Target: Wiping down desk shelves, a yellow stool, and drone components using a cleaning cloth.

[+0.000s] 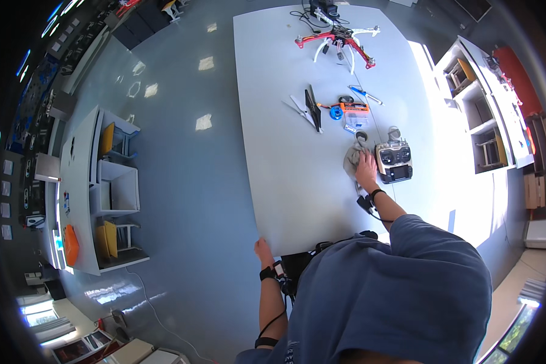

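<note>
My right hand (pixel 367 170) is on a bunched grey cloth (pixel 352 159), its fingers pressed into the fabric. Just right of it stands a radio-control transmitter (pixel 395 159) with two sticks and a small dark screen. Past the cloth lie a clear plastic box (pixel 356 119), an orange battery pack (pixel 355 107) and a blue spool (pixel 336 113). At the near left corner of the white table (pixel 291 191), my left hand (pixel 263 250) touches or hovers by the edge; its fingers are partly hidden.
A red and white quadcopter frame (pixel 341 36) stands at the table's far end, near a black device with cables (pixel 325 9). Black and white propellers (pixel 313 109) lie mid-table. A blue-handled soldering iron (pixel 366 95) rests on the right. Open white shelves (pixel 116 186) stand across the floor.
</note>
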`<state>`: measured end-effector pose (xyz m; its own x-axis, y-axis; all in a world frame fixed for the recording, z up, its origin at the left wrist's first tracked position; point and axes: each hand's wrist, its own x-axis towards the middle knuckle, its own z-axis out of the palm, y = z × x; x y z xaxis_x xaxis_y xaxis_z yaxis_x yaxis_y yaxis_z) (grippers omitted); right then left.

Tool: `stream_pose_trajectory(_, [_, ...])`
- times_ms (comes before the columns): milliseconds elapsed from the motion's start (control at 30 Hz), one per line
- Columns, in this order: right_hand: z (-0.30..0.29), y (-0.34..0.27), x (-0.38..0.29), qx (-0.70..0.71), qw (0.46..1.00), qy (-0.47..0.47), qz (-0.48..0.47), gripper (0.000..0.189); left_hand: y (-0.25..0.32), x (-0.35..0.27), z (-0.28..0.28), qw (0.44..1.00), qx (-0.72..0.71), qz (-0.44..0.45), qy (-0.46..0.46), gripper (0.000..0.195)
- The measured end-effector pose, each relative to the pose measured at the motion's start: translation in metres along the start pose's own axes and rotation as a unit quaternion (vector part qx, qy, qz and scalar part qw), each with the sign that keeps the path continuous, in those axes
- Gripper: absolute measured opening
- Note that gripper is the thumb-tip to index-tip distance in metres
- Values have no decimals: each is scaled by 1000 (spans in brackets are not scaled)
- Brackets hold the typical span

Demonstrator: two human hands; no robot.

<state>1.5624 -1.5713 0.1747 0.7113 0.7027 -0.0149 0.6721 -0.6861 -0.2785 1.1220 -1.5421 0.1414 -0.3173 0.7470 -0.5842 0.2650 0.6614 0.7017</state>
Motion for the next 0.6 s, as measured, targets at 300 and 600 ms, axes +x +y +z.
stream_pose_trajectory(300, [-24, 20, -97, 32, 983, -16, -180, 60, -4, -9, 0, 998, 39, 54, 20, 43])
stream_pose_trajectory(600, [-15, 31, -34, 36, 984, -7, -175, 65, -8, -13, -8, 994, 65, 81, 23, 44])
